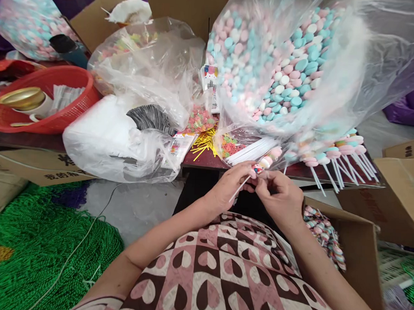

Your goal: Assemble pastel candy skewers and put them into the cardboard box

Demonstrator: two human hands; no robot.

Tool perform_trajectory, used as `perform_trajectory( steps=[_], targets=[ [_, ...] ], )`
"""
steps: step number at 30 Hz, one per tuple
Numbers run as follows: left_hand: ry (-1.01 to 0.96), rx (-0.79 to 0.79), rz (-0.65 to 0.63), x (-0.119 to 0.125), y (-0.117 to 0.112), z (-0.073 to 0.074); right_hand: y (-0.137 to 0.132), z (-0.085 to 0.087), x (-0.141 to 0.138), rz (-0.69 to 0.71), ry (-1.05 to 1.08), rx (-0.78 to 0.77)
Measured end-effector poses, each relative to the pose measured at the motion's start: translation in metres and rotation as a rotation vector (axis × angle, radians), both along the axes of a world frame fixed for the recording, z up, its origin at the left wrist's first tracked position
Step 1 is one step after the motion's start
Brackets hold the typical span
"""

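At the table's front edge, both hands are closed on one marshmallow skewer (272,157), with pink, white and yellowish pieces. Its white stick slants down out of my left hand (229,185), whose fingers wrap around the lower part. My right hand (280,195) pinches just below the candies, where a small colourful printed piece (257,168) shows. Exactly what the right fingertips grip is partly hidden. Close behind lie a bundle of white sticks (251,150), gold twist ties (205,143) and ring-shaped gummies (229,145).
A big clear bag of pastel marshmallows (292,81) fills the back right. Finished-looking skewers (344,154) overhang the table's right edge. Below, a cardboard box (357,253) holds wrapped skewers (323,233). Leftward are a white plastic bag (101,136) and a red basket (72,108).
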State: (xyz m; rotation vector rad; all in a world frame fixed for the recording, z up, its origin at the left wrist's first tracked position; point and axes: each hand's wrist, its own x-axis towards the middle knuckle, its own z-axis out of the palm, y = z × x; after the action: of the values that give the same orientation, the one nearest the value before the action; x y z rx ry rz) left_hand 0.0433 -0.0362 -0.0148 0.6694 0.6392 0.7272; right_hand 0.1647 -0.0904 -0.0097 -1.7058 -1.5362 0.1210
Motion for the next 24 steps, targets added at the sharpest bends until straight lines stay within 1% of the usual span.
perform_trajectory(
  steps=[2, 4, 5, 8, 10, 12, 15, 17, 24],
  targets=[
    [-0.013, -0.023, -0.037, -0.002, 0.003, 0.004, 0.001, 0.005, 0.001, 0.136, -0.157, 0.097],
    [-0.036, -0.070, -0.011, -0.002, 0.006, 0.008, 0.003, 0.010, 0.003, 0.242, -0.250, 0.172],
    [-0.055, -0.089, 0.018, -0.002, 0.006, 0.010, 0.003, 0.012, 0.003, 0.254, -0.277, 0.198],
    [-0.138, -0.111, 0.110, -0.002, 0.005, 0.015, 0.005, 0.019, 0.004, 0.174, -0.316, 0.232],
    [-0.196, -0.109, 0.123, -0.003, 0.004, 0.019, 0.005, 0.023, 0.003, 0.127, -0.292, 0.226],
    [-0.225, -0.122, 0.113, -0.006, 0.003, 0.022, 0.005, 0.025, 0.002, 0.109, -0.212, 0.208],
    [-0.223, -0.165, 0.097, -0.010, 0.004, 0.022, 0.003, 0.027, 0.001, 0.120, -0.086, 0.171],
    [-0.233, -0.170, 0.076, -0.012, 0.005, 0.020, 0.003, 0.028, 0.001, 0.133, -0.057, 0.153],
    [-0.284, -0.151, 0.049, -0.011, 0.005, 0.017, 0.007, 0.027, 0.003, 0.202, -0.133, 0.178]
  ],
)
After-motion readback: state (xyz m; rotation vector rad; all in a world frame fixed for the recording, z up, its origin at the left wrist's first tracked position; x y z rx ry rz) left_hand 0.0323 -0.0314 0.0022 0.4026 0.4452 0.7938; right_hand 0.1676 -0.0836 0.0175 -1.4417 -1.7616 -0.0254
